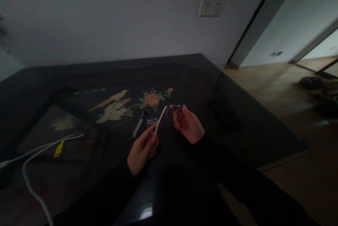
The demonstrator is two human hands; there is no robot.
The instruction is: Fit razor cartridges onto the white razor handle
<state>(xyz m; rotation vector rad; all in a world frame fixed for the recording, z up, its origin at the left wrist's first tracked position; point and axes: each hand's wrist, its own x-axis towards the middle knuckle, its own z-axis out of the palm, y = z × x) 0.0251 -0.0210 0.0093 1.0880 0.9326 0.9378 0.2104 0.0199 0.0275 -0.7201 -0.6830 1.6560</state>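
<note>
My left hand (142,149) is closed around the lower handle of a white toothbrush (160,120). The brush is tilted, its head up and its bristles turned to the right. Across from the bristles, my right hand (188,124) pinches a small dark piece with pale marks (176,107); I cannot make out its kind. A narrow gap separates this piece from the brush head. On the dark tabletop (169,180), left of the toothbrush, lies what looks like a razor (139,124) with a grey handle. Beside it sits a small clear case (151,121), partly hidden by my left hand.
A white cable (34,155) with a yellow tag (58,149) lies at the left. Bird and flower pictures (151,99) decorate the tabletop. Behind stands a pale wall with a double socket (211,7). The table's right edge borders a wooden floor (261,87).
</note>
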